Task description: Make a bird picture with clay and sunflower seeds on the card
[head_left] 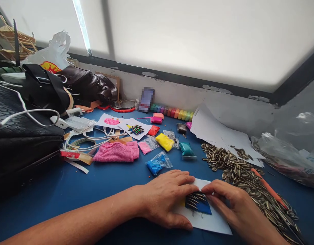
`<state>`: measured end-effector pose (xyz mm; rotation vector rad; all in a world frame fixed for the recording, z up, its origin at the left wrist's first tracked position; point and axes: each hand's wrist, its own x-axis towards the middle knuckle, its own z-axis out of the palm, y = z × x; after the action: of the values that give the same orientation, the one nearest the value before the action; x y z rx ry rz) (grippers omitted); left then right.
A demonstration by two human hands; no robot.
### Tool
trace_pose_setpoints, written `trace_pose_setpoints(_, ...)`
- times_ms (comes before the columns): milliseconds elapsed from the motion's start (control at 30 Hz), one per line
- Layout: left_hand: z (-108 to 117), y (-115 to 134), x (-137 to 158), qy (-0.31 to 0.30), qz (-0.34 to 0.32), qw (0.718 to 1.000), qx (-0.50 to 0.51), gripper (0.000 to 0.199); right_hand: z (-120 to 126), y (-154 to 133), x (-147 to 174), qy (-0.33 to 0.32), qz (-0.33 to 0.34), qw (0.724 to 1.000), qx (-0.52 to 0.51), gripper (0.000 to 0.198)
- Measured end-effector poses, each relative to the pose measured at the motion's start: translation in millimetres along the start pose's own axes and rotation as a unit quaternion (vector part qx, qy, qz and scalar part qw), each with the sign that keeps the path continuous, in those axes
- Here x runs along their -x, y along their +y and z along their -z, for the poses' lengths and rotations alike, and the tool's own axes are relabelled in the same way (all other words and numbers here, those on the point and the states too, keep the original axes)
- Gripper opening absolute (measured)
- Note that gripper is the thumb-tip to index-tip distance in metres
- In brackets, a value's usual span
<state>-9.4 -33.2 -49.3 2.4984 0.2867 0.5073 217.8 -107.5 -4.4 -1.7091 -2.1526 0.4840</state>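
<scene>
A white sheet of paper point(213, 223) lies at the front of the table, bearing a patch of blue clay point(204, 207) with a bit of yellow at its left. Striped sunflower seeds point(194, 200) stick in the blue clay in slanting rows, and small drawn legs show below. My left hand point(169, 197) rests flat on the paper's left part, fingers stretched out and thumb apart. At the upper right edge of the clay, my right hand point(228, 200) has thumb and forefinger pinched together. Whatever lies between those fingertips is too small to make out.
Loose sunflower seeds point(249, 183) spread along the right, with orange-handled tweezers point(269, 189) across them. Ahead lie bags of blue point(157, 165), yellow point(165, 142) and teal clay point(187, 149). A pink cloth point(117, 152), cables and a black bag point(26, 143) fill the left.
</scene>
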Motion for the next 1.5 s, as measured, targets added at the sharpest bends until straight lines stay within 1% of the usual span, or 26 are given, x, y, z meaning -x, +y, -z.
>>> trace_pose_setpoints(333, -1, 0, -1, 0.008, -0.009, 1.0, -0.006, 0.081, -6, 1, 0, 0.011, 0.01, 1.0, -0.007, 0.024)
trace_pose_setpoints(500, 1, 1, -1, 0.008, -0.007, 1.0, -0.008, 0.078, -6, 0, 1, 0.025, 0.021, 0.999, -0.006, 0.024)
trace_pose_setpoints(667, 0, 1, 0, 0.008, -0.004, 1.0, -0.005, 0.077, -5, -2, 2, 0.021, 0.024, 0.999, 0.008, 0.022)
trace_pose_setpoints(900, -1, 1, 0, 0.004, -0.001, 1.0, 0.01, 0.084, 5, -1, 2, 0.067, -0.002, 0.997, 0.022, 0.021)
trace_pose_setpoints(1033, 1, 1, 0, -0.011, 0.014, 1.0, 0.009, 0.087, 15, 16, 3, 0.081, -0.04, 0.993, 0.071, 0.023)
trace_pose_setpoints(1100, 2, 2, 0, -0.015, 0.02, 1.0, 0.01, 0.088, 19, 29, 4, 0.119, -0.052, 0.986, 0.106, 0.025)
trace_pose_setpoints(1167, 2, 2, -1, -0.015, 0.022, 1.0, 0.013, 0.088, 23, 42, 5, 0.141, -0.056, 0.979, 0.139, 0.029)
trace_pose_setpoints(1300, 2, 3, 0, -0.018, 0.026, 0.999, 0.015, 0.089, 29, 58, 6, 0.149, -0.05, 0.965, 0.209, 0.038)
trace_pose_setpoints(1500, 5, 7, 0, -0.012, 0.009, 1.0, -0.017, 0.09, 24, 66, 5, 0.153, -0.031, 0.959, 0.238, 0.042)
